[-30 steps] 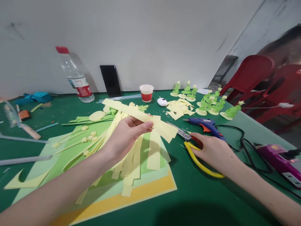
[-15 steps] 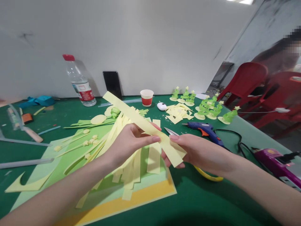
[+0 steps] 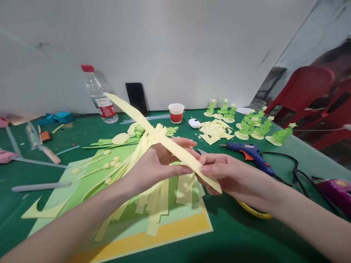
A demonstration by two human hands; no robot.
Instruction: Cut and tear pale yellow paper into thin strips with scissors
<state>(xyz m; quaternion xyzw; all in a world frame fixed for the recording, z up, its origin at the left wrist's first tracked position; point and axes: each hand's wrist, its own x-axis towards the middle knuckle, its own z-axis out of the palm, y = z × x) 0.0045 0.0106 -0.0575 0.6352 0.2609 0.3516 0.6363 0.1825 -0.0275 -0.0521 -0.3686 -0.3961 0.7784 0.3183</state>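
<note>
A long pale yellow paper strip (image 3: 161, 140) runs slantwise between my hands, its far end rising to the upper left and slightly twisted. My left hand (image 3: 161, 164) pinches it near the lower middle, thumb underneath. Close beside it, my right hand (image 3: 222, 170) has thumb and fingers closed on the strip's lower end. Below them lies a heap of similar paper strips (image 3: 159, 197) on green and yellow paper sheets (image 3: 189, 226). Scissors with a yellow handle (image 3: 255, 212) lie partly hidden under my right hand.
Behind stand a water bottle (image 3: 102, 102), a phone (image 3: 136, 98) and a paper cup (image 3: 176, 114). Several green paper trees (image 3: 248, 126) stand by paper scraps (image 3: 216, 130). A blue glue gun (image 3: 249, 151) and its cable lie right. Glue sticks (image 3: 41, 186) lie left.
The strip has turned more edge-on, and its far end reaches further left. My right fingers have curled in closer around its lower end. The camera view has shifted slightly left.
</note>
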